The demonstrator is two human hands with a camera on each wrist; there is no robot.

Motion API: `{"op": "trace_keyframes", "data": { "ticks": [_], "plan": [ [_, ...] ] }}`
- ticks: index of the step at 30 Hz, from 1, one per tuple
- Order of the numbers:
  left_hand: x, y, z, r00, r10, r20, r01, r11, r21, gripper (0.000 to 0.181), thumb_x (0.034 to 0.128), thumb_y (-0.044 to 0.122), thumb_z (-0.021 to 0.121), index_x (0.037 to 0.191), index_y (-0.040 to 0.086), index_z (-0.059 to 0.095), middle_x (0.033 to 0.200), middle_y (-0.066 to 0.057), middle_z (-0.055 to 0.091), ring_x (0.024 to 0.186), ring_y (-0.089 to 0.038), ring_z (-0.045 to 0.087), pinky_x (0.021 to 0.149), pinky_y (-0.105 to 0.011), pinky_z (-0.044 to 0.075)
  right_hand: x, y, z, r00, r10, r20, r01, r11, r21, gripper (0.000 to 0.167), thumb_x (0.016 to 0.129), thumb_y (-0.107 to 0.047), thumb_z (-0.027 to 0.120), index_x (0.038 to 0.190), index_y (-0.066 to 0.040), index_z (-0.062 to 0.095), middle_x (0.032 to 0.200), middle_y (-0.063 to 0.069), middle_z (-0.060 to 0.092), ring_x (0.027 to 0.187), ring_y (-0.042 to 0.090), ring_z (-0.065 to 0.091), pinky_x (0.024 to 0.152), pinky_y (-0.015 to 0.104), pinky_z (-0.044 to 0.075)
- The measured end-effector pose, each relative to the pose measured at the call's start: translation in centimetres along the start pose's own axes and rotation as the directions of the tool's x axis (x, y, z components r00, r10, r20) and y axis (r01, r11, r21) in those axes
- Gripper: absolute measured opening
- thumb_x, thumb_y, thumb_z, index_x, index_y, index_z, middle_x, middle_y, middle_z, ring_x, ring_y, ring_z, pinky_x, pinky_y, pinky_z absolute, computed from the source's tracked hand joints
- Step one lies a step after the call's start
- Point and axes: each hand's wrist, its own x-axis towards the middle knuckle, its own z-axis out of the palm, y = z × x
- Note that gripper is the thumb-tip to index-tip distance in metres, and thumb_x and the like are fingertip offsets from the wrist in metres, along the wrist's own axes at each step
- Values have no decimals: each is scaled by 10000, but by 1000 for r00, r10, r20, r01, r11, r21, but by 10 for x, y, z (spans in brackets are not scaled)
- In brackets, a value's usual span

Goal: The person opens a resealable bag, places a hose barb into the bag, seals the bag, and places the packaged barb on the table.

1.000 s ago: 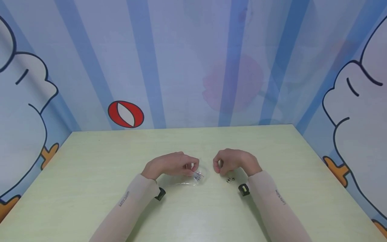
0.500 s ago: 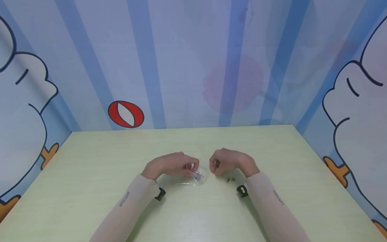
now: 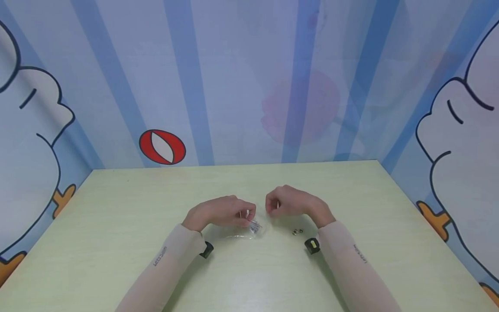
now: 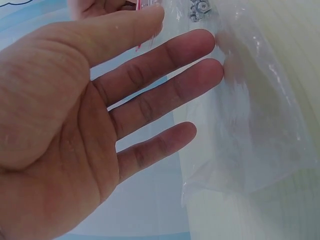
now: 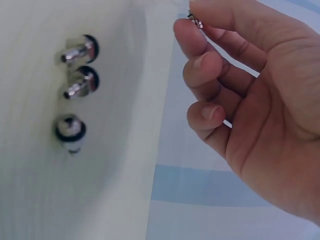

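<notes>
My left hand (image 3: 224, 211) pinches the red-edged top of a clear plastic bag (image 4: 250, 115); small metal parts (image 4: 201, 9) show inside it. In the left wrist view the other fingers of the left hand (image 4: 100, 100) stretch out against the bag. Just right of the bag is my right hand (image 3: 292, 203). Seen from the right wrist, the right hand (image 5: 255, 95) pinches a tiny metal part (image 5: 196, 21) between thumb and forefinger, the rest curled loosely. Three small metal pieces with dark rings (image 5: 70, 127) lie on the table below the right hand.
The pale wooden table (image 3: 249, 277) meets a blue striped backdrop (image 3: 241, 86) at its far edge. Cartoon figures are printed on the side panels, and a red and white oval (image 3: 162, 147) on the back one. Dark wrist devices sit under both sleeves.
My right hand has moved left and slightly away from me, closer to the bag. The left hand has stayed nearly still, and the pieces on the table have not moved.
</notes>
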Motion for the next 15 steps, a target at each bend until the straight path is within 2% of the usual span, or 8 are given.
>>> {"op": "trace_keyframes", "data": {
  "ticks": [9,15],
  "plan": [
    [0,0,-1,1000,0,9,0,1000,-4,102,996,192,642,945,234,564,1000,107,671,863,-60,612,769,-276,473,4,-4,2,998,-51,-30,53,996,75,111,900,-35,671,876,-140,697,829,-79,649,763,142,585,655,252,484],
    [1,0,0,1000,-5,10,5,1000,-2,101,995,204,646,954,249,565,1026,96,681,900,-62,621,786,-279,485,8,-7,7,997,-76,-19,77,995,64,132,891,-11,668,883,-137,706,831,-89,651,754,115,580,659,240,484]
  ]
}}
